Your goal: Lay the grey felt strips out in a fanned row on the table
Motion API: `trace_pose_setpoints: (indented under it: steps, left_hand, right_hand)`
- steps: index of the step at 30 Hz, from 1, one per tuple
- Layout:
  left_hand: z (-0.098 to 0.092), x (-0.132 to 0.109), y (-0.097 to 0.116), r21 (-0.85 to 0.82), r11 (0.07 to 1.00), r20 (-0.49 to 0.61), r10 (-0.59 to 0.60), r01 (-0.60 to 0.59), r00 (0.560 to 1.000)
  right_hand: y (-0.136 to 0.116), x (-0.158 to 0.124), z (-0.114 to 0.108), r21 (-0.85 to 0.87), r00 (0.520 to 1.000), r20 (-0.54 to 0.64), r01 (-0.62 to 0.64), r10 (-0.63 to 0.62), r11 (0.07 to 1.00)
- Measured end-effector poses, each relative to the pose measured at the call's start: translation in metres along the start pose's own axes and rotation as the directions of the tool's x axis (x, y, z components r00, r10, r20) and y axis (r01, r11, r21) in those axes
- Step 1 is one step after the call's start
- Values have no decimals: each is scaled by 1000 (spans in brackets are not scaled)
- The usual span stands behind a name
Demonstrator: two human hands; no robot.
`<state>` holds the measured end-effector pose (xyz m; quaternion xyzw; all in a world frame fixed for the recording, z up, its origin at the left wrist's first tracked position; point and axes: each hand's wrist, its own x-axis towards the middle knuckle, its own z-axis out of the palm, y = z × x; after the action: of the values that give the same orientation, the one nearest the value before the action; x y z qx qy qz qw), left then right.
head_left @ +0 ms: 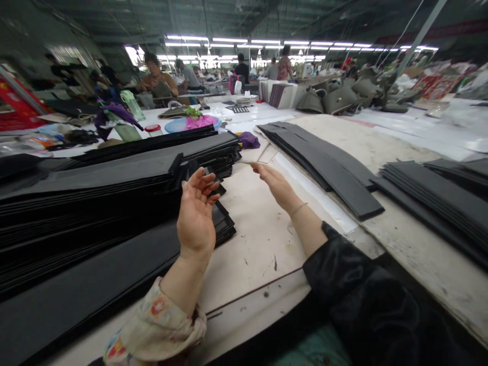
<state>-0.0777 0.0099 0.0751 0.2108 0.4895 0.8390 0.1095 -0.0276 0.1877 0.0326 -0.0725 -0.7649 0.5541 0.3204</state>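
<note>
My left hand is raised palm up, its fingers loosely curled and apart, with nothing in it. Right beside it, on the left, lie thick stacks of long dark grey and black strips; whether the fingers touch their ends I cannot tell. My right hand is held out over the pale board, fingers stretched and palm turned inward, holding nothing visible. To the right of that hand rests a fanned pile of grey strips. Another strip stack lies at the far right.
Behind the strips are a blue basin with a pink bag, a red-lidded jar and a purple cloth. Grey bags are heaped further back. Several people work at tables in the background, one in brown.
</note>
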Motion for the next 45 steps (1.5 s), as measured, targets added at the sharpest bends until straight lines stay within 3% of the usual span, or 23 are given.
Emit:
trace_pose_setpoints:
  steps: [2,4,6,8,11,14,16,18,20,22,25,27,32,36,38,41,44,45]
  left_hand:
    - [-3,3,1,-5,1000,-13,28,-28,1000]
    - [-5,5,1,-20,999,-8,31,-31,999]
    - [-6,6,0,-35,999,3,20,-20,1000]
    - [-8,7,-2,-45,999,12,9,-9,1000]
    - [-13,9,-5,-45,999,15,5,-4,1000]
    - [-17,12,-7,-35,999,3,10,-10,1000]
    - [-18,13,-7,-38,999,-9,11,-11,1000]
    - [-18,14,-6,-51,999,-14,6,-7,1000]
    - [-16,13,-4,-67,998,-6,8,-8,1000]
    - [-14,11,-3,-80,997,8,17,-17,1000]
    - [-11,8,-5,-76,996,17,36,-35,999]
    - [-11,7,-8,-54,998,17,42,-41,999]
    - [-18,12,-19,21,998,-1,64,-64,998]
    - [-25,17,-25,80,993,6,81,-81,997]
    - [-27,19,-27,102,991,4,81,-81,997]
    - [-28,21,-29,119,990,-26,82,-78,996]
    - [-27,23,-31,114,990,-31,85,-81,996]
    - [-26,23,-32,113,990,-25,87,-84,996]
  right_hand:
    - [16,1,13,-349,991,118,-13,58,937]
    - [25,0,26,-614,938,318,94,137,784]
    - [25,-3,36,-719,861,473,253,189,647]
    - [19,-8,41,-714,800,569,366,191,596]
    - [4,-25,38,-631,720,677,463,150,623]
    - [-15,-60,28,-546,668,734,471,125,693]
    - [-32,-88,16,-477,629,765,407,139,779]
    - [-51,-113,0,-387,584,793,267,172,883]
    - [-68,-126,-20,-315,591,778,72,213,946]
    - [-77,-124,-39,-298,682,681,-72,265,952]
    - [-71,-98,-55,-436,855,449,-45,260,899]
    - [-56,-75,-50,-570,890,400,55,218,820]
    - [-18,-35,12,-689,826,530,287,192,666]
    - [-5,-36,52,-697,792,589,400,157,595]
    - [-7,-49,52,-667,750,638,427,173,610]
    - [-23,-78,31,-548,676,716,388,175,741]
    - [-50,-99,-1,-379,606,763,143,222,914]
    - [-57,-100,-10,-340,627,740,37,243,940]
